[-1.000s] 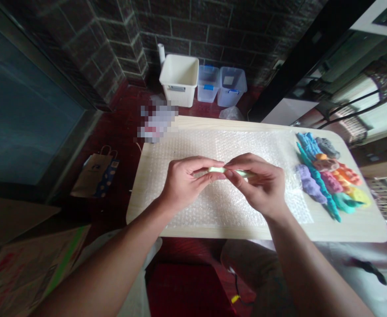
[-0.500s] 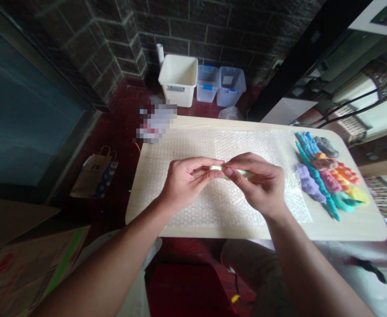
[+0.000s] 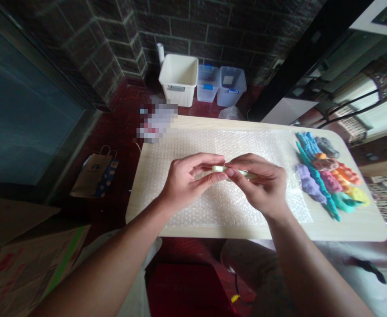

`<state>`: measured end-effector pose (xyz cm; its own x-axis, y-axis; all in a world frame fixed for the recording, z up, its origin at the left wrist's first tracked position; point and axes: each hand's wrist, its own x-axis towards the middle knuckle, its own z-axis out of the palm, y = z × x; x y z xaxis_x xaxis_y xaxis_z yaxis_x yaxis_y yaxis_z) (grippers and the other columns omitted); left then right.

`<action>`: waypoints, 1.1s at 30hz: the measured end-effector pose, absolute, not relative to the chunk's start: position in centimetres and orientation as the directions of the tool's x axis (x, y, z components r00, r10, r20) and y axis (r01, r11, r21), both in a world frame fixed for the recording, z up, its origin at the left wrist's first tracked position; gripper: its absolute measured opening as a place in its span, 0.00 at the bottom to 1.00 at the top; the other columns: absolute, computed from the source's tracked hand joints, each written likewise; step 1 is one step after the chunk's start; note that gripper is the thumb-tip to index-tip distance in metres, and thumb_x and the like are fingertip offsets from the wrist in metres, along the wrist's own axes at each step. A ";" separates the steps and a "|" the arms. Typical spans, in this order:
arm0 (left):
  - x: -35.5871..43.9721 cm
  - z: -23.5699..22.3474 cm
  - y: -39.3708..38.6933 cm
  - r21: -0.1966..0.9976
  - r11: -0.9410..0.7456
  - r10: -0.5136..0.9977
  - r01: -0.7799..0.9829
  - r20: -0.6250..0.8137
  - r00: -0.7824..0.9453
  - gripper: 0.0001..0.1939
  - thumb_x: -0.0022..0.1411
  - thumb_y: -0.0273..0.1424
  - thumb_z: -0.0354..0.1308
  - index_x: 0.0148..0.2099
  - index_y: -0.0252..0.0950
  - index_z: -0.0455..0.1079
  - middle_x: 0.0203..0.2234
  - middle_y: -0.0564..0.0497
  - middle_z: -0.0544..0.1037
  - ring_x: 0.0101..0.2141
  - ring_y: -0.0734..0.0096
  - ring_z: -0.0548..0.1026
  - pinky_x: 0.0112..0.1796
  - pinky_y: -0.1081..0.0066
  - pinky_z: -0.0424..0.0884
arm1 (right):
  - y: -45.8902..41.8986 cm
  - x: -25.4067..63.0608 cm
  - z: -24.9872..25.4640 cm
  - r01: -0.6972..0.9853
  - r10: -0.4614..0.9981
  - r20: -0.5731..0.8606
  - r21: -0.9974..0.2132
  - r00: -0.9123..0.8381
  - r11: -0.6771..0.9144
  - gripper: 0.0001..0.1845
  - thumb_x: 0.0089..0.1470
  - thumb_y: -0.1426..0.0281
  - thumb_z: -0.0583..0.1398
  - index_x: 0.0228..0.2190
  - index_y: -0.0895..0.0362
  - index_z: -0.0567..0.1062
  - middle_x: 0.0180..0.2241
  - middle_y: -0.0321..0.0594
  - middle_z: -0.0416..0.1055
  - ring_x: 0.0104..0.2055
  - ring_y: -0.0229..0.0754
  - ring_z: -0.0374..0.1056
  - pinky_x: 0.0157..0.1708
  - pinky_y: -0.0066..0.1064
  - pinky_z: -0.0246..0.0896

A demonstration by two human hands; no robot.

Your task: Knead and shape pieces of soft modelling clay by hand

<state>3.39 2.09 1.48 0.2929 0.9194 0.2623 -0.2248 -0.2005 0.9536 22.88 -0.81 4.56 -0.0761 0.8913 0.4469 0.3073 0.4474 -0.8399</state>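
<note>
A small pale green strip, apparently modelling clay [image 3: 218, 168], is held above the bubble wrap [image 3: 193, 207] in the middle of the table. My right hand [image 3: 262, 180] pinches it between thumb and fingers, and part of it runs back under those fingers. My left hand [image 3: 189, 178] curls loosely around the strip's left end, thumb below and fingers above, tips meeting the right hand's. To the right lie several colourful clay-like lumps, among them a purple one [image 3: 308, 181], a long teal roll [image 3: 318, 182], a grey one [image 3: 327, 146] and a yellow one [image 3: 358, 195].
The pale wooden table [image 3: 361, 224] carries the bubble wrap. On the floor beyond stand a white bin [image 3: 180, 90] and two clear plastic boxes [image 3: 232, 88]. A paper bag [image 3: 92, 174] and a cardboard box [image 3: 31, 268] are at left. A blurred-out patch [image 3: 158, 121] covers the table's far left corner.
The left thumb and fingers have parted slightly around the strip's end, showing more of it. Both hands stay nearly in place, the right one shifting slightly to the right.
</note>
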 end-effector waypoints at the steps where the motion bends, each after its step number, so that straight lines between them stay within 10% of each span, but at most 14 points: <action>1: 3.4 1.5 2.1 0.952 -0.205 0.920 -0.227 0.267 0.288 0.15 0.60 0.36 0.75 0.47 0.37 0.84 0.43 0.44 0.88 0.42 0.61 0.87 0.45 0.65 0.86 | -0.8 22.9 4.5 0.314 0.891 0.449 -0.837 -0.073 0.447 0.08 0.59 0.71 0.71 0.40 0.47 0.87 0.37 0.39 0.84 0.38 0.44 0.78 0.39 0.39 0.75; 33: 3.4 2.1 2.4 0.935 -0.231 0.913 -0.270 0.304 0.272 0.10 0.63 0.35 0.73 0.45 0.38 0.84 0.39 0.45 0.87 0.40 0.65 0.86 0.42 0.69 0.85 | -0.9 22.6 4.3 0.323 0.880 0.466 -0.821 -0.094 0.470 0.11 0.57 0.72 0.72 0.42 0.46 0.87 0.38 0.38 0.84 0.37 0.44 0.79 0.38 0.38 0.74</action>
